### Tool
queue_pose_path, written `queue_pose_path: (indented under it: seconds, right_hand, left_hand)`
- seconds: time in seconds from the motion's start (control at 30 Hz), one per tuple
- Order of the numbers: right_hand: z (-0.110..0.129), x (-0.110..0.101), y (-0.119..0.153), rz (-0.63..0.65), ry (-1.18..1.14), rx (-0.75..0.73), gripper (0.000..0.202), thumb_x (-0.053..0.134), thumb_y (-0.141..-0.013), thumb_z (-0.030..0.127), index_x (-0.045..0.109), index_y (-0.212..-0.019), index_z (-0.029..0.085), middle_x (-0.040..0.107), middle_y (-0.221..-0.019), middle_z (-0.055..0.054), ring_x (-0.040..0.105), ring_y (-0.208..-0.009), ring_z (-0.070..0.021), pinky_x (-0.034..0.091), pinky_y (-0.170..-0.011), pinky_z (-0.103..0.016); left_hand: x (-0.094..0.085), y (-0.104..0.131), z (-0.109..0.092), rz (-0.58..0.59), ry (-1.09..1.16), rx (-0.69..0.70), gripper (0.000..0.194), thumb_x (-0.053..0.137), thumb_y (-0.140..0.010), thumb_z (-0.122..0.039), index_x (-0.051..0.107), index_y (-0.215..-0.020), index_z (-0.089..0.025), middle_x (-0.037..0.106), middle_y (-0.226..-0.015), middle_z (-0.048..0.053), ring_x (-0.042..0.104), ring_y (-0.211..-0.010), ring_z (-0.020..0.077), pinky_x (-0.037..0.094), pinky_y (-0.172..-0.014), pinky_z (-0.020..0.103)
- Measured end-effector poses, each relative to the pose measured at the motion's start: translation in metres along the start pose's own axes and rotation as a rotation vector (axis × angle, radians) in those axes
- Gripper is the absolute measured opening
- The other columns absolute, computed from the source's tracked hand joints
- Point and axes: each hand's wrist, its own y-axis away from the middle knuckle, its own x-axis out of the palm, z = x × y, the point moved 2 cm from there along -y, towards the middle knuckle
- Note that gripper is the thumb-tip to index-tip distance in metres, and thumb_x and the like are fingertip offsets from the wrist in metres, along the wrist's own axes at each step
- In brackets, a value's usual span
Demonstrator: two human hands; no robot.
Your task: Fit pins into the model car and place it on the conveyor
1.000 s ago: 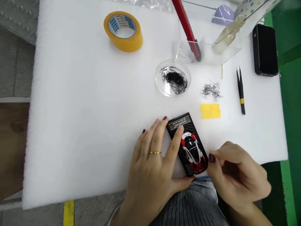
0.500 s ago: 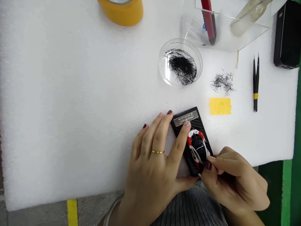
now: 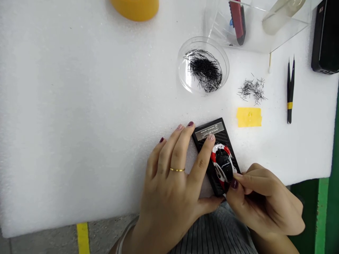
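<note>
A small model car (image 3: pixel 224 161) in red, white and black sits on a black display base (image 3: pixel 230 138) with a silver "McLaren Senna GTR" nameplate (image 3: pixel 205 133). My left hand (image 3: pixel 173 180) grips the base from the left, thumb at its near end and middle fingertip by its far left corner. The index fingertip rests on the nameplate's edge. At the car's near right end, my right hand (image 3: pixel 261 197) is closed in a thumb-and-index pinch against the bodywork. Whatever lies between those fingertips is too small or hidden to make out.
Beyond the base stands a clear round dish (image 3: pixel 182 79) of fine black strands. Right of it lie loose strands (image 3: pixel 253 90), yellow tape (image 3: pixel 249 117), a cotton swab (image 3: pixel 269 65) and tweezers (image 3: pixel 290 90). A clear box (image 3: pixel 254 38) holds a red cutter (image 3: pixel 238 23). A tape roll (image 3: pixel 136 8) is farther left.
The view has shifted slightly, so the far objects appear a little higher. Both hands keep nearly the same places on the base and car, with the right pinch still at the car's near end.
</note>
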Motion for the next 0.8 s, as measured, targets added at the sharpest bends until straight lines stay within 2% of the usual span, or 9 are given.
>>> queue_pose_path:
  seconds: [0.23, 0.5, 0.8]
  right_hand:
    - [0.0007, 0.0001, -0.0015, 0.022, -0.005, -0.002, 0.03, 0.064, -0.072, -0.01, 0.065, -0.09, 0.014, 0.049, -0.063, 0.004, 0.042, -0.049, -0.0078, 0.037, -0.038, -0.025]
    - [0.0006, 0.0006, -0.0008, -0.002, 0.001, -0.01, 0.031, 0.064, -0.072, -0.01, 0.067, -0.091, 0.015, 0.05, -0.063, 0.003, 0.043, -0.049, -0.0087, 0.037, -0.038, -0.025]
    - [0.0003, 0.0003, 0.0023, -0.024, -0.068, 0.029, 0.033, 0.062, -0.073, -0.008, 0.07, -0.093, 0.016, 0.058, -0.064, 0.001, 0.049, -0.048, -0.011, 0.038, -0.038, -0.028]
  left_hand:
    - [-0.0002, -0.0005, 0.0, 0.001, -0.017, 0.002, 0.09, 0.072, -0.076, -0.07, 0.054, -0.142, -0.011, 0.049, -0.148, 0.027, 0.047, -0.137, 0.042, 0.031, -0.115, 0.053]
    - [-0.0006, 0.0009, 0.0008, 0.004, -0.001, 0.001, 0.104, 0.082, -0.063, -0.071, 0.054, -0.143, -0.011, 0.048, -0.148, 0.027, 0.044, -0.14, 0.0414, 0.027, -0.118, 0.05]
    - [-0.0003, -0.0001, 0.0009, -0.015, 0.002, 0.009, 0.093, 0.077, -0.072, -0.069, 0.055, -0.142, -0.012, 0.049, -0.148, 0.027, 0.044, -0.14, 0.0404, 0.03, -0.117, 0.051]
